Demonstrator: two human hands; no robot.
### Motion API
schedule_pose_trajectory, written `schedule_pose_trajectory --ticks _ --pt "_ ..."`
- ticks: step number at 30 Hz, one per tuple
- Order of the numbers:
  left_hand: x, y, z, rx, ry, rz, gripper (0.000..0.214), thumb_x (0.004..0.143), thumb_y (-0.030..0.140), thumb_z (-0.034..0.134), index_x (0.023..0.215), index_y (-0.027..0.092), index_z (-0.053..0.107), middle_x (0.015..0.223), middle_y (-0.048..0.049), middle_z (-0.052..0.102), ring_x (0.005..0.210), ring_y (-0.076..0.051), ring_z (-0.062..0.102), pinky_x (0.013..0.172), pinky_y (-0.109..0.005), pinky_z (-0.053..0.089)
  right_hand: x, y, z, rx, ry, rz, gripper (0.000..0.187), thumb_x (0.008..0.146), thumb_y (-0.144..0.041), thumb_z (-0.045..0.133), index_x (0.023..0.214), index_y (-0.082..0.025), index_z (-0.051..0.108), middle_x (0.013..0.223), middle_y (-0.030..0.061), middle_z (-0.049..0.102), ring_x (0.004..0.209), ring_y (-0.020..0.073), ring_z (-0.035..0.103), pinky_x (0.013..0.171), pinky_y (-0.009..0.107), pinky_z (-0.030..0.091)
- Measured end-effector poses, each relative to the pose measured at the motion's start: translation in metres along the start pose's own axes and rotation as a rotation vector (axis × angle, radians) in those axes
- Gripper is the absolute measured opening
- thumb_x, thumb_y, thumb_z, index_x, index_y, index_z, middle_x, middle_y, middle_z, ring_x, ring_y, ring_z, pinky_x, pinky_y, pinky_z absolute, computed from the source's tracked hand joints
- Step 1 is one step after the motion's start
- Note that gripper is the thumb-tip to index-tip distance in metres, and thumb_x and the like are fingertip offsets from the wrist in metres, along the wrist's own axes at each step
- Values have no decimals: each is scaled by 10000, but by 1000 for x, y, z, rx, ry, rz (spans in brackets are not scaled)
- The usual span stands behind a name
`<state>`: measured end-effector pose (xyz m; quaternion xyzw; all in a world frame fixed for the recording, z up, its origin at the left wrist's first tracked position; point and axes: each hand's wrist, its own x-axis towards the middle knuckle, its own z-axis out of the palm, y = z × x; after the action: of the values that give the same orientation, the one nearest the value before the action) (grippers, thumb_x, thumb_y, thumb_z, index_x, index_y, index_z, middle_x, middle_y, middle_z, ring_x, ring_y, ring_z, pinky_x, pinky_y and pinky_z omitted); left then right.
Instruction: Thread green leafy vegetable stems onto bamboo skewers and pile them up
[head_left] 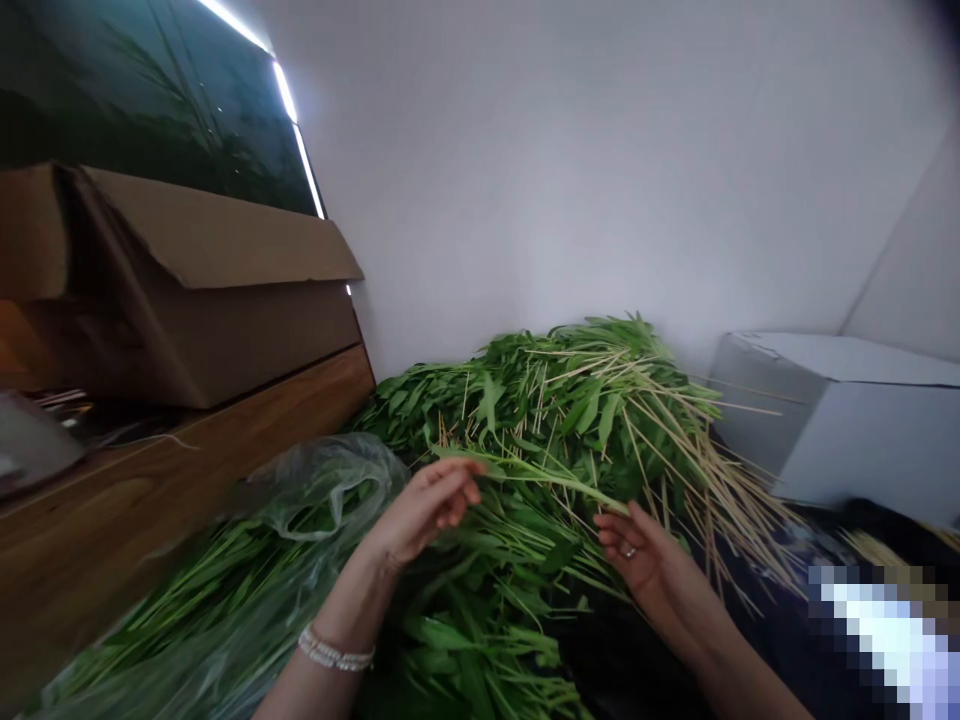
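Note:
A long, pale green leafy stem (577,488) stretches between my two hands above the pile. My right hand (645,555), with a ring on one finger, pinches its thicker cut end between thumb and fingers. At the leafy end, my left hand (442,495) has its thumb and index finger closed on the stem, the other fingers curled. Below and behind lies a big heap of leafy greens (517,390) with narrow leaves. More loose greens (480,640) lie nearer to me, under my hands.
Many thin pale sticks (712,470) poke out of the heap's right side. At left, a clear plastic bag (322,490) holds more greens beside a wooden surface (300,400) bearing an open cardboard box (247,330). A white box (862,420) stands at right, against the white wall (600,150).

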<state>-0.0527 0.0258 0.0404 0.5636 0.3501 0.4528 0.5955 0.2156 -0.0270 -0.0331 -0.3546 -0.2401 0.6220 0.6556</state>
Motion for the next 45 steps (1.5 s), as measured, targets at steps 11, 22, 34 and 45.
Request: schedule_pose_trajectory --ticks 11,22,34,45 --pt "-5 -31 -12 1048 451 690 160 858 263 609 949 279 740 918 -50 717 890 -221 579 838 -363 439 3 2 -11 -31 -27 69 219 737 -314 743 914 -187 717 890 78 746 736 194 685 649 310 562" --pt "0 -41 -9 1421 139 567 181 904 245 550 974 255 716 924 -60 716 971 -249 530 794 -368 364 -4 -2 -5 -32 -78 100 220 757 -332 718 920 -185 721 882 78 741 728 187 679 666 314 560" --pt "-1 -42 -10 1410 288 592 143 816 175 587 863 239 706 862 -49 708 956 -241 557 868 -392 345 -4 6 -1 -56 -87 130 273 748 -355 739 944 -167 715 878 88 737 708 182 680 631 292 553" --pt "-1 -27 -40 601 878 385 194 883 292 396 829 198 557 711 18 568 648 -141 524 625 -232 412 7 -3 -13 7 -3 80 199 757 -324 730 895 -183 708 819 53 742 665 157 670 597 263 565"
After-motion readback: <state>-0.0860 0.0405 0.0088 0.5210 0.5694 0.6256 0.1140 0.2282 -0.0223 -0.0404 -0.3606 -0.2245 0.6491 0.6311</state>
